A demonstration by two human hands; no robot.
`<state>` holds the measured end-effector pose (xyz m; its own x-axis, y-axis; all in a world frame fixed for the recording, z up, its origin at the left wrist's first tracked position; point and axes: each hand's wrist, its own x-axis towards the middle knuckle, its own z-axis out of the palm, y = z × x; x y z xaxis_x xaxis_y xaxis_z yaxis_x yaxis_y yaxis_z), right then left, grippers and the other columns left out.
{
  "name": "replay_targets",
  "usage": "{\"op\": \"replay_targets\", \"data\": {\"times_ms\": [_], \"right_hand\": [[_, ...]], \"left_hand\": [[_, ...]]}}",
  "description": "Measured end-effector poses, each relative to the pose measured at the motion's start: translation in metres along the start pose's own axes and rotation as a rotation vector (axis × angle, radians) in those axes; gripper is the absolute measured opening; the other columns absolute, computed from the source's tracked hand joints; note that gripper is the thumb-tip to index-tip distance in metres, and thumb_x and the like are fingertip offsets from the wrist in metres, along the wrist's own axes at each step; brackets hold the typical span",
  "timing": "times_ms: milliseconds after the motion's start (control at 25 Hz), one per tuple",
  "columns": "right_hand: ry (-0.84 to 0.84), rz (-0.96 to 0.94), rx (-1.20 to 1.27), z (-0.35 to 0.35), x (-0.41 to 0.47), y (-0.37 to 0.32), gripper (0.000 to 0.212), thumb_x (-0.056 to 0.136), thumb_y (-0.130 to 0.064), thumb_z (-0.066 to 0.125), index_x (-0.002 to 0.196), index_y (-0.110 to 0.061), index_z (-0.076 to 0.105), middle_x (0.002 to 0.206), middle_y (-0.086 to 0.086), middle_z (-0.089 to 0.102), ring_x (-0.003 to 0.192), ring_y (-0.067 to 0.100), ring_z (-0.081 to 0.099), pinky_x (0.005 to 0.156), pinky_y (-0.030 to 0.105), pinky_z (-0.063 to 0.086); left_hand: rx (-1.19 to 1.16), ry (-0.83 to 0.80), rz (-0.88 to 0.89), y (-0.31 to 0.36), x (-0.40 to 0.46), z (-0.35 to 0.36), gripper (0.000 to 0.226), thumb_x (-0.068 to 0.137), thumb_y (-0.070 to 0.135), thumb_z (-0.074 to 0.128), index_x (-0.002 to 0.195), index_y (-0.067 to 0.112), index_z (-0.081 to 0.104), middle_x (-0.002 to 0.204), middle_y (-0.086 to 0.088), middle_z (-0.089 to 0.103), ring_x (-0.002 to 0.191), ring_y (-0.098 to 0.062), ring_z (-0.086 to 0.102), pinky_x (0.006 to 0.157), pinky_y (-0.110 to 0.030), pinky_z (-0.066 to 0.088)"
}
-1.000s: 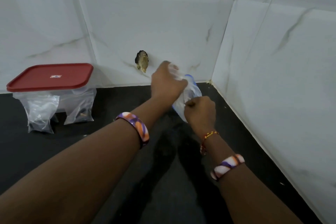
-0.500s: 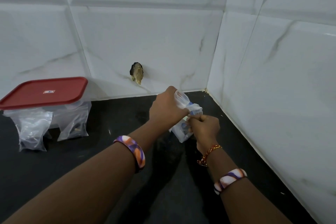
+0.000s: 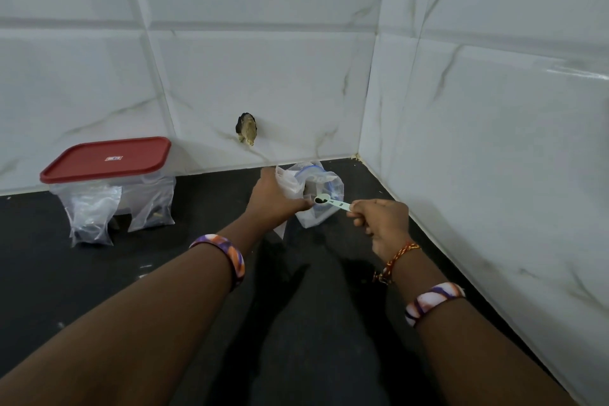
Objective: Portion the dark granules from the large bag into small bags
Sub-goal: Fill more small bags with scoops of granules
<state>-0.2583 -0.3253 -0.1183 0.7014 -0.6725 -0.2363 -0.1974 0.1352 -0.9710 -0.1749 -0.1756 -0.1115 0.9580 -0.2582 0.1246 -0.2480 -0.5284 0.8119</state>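
Granules scooped beside the large bag

A pale green spoon (image 3: 331, 203) filled with dark granules (image 3: 321, 199) is held by the right hand (image 3: 382, 224) just in front of the large bag (image 3: 318, 194); clear plastic (image 3: 286, 183) is gripped by the left hand (image 3: 275, 199) on the black counter (image 3: 99, 273).

Light was soft and even. A glare streak lay on the right wall (image 3: 576, 73); arm shadows fell on the dark tabletop (image 3: 66, 273). Tile lines bowed near the edges.

Red-lidded container (image 3: 108, 168) on black counter (image 3: 49, 273).
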Motion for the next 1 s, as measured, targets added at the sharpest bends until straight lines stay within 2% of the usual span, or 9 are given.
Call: {"op": "replay_targets", "data": {"times_ms": [160,280,400,520,600,680,800,920,1000], "right_hand": [[-0.072,-0.082,0.017,-0.019,-0.023,-0.019,0.01,0.078,0.001,0.063,0.069,-0.003,0.066,0.062,0.009,0.064,0.027,0.001,0.044,0.029,0.011,0.027],[-0.178,-0.264,0.032,-0.019,-0.043,-0.039,0.014,0.077,0.004,0.063,0.068,-0.006,0.067,0.058,0.006,0.064,0.031,0.001,0.046,0.032,0.011,0.029],[-0.189,-0.588,-0.238,-0.009,-0.061,-0.05,0.01,0.077,0.0,0.066,0.076,-0.005,0.073,0.067,0.004,0.069,0.043,0.002,0.056,0.045,0.013,0.044],[-0.017,-1.077,-0.654,0.001,-0.067,-0.045,0.015,0.083,-0.013,0.063,0.091,-0.009,0.076,0.083,0.006,0.076,0.07,0.017,0.069,0.063,0.019,0.048],[0.084,-1.342,-0.755,0.003,-0.065,-0.04,0.018,0.082,-0.018,0.062,0.089,-0.009,0.076,0.078,0.008,0.076,0.065,0.023,0.071,0.061,0.023,0.051],[0.169,-1.457,-0.757,0.003,-0.059,-0.033,0.019,0.078,-0.019,0.062,0.085,-0.009,0.077,0.072,0.007,0.076,0.057,0.022,0.07,0.054,0.025,0.054],[0.124,-1.296,-0.61,0.0,-0.047,-0.025,0.015,0.082,-0.015,0.064,0.09,-0.011,0.076,0.079,0.005,0.076,0.064,0.018,0.07,0.059,0.026,0.056],[0.034,-0.873,-0.318,-0.005,-0.032,-0.021,0.014,0.081,-0.009,0.067,0.093,-0.008,0.075,0.082,0.006,0.075,0.068,0.012,0.068,0.061,0.027,0.057],[-0.016,-0.532,-0.09,-0.007,-0.018,-0.015,0.013,0.081,-0.005,0.066,0.091,-0.006,0.073,0.079,0.01,0.074,0.065,0.014,0.068,0.051,0.023,0.053]], "left_hand": [[0.094,-0.034,0.067,-0.008,-0.02,-0.011,0.063,0.068,0.016,0.077,0.121,0.007,0.045,0.112,-0.005,0.054,0.091,-0.013,0.049,0.065,-0.02,0.039],[0.167,-0.032,0.12,-0.008,-0.027,-0.016,0.064,0.067,0.018,0.078,0.121,0.009,0.046,0.115,-0.006,0.056,0.093,-0.013,0.051,0.075,-0.024,0.041],[0.159,-0.024,0.166,0.003,-0.03,-0.018,0.066,0.067,0.023,0.079,0.122,0.011,0.045,0.115,-0.005,0.056,0.095,-0.015,0.052,0.07,-0.02,0.042],[0.09,0.013,0.127,0.017,-0.031,-0.019,0.063,0.069,0.026,0.08,0.119,0.009,0.045,0.103,0.0,0.051,0.088,-0.012,0.049,0.058,-0.016,0.037],[0.038,0.05,0.072,0.021,-0.029,-0.017,0.064,0.068,0.026,0.081,0.118,0.008,0.045,0.1,0.001,0.049,0.089,-0.012,0.048,0.065,-0.02,0.039],[0.026,0.048,0.042,0.021,-0.026,-0.013,0.065,0.068,0.026,0.081,0.119,0.009,0.045,0.103,-0.001,0.052,0.091,-0.012,0.048,0.071,-0.024,0.04],[-0.011,0.047,0.032,0.02,-0.021,-0.007,0.063,0.069,0.024,0.08,0.12,0.009,0.046,0.112,-0.005,0.057,0.092,-0.013,0.05,0.067,-0.02,0.041],[-0.008,0.096,0.004,0.015,-0.014,0.002,0.063,0.068,0.026,0.079,0.119,0.009,0.047,0.117,-0.007,0.057,0.1,-0.018,0.055,0.076,-0.027,0.047],[0.048,0.129,-0.044,0.008,-0.005,0.011,0.071,0.064,0.033,0.081,0.121,0.01,0.046,0.121,-0.009,0.055,0.108,-0.022,0.055,0.087,-0.035,0.051]]}}
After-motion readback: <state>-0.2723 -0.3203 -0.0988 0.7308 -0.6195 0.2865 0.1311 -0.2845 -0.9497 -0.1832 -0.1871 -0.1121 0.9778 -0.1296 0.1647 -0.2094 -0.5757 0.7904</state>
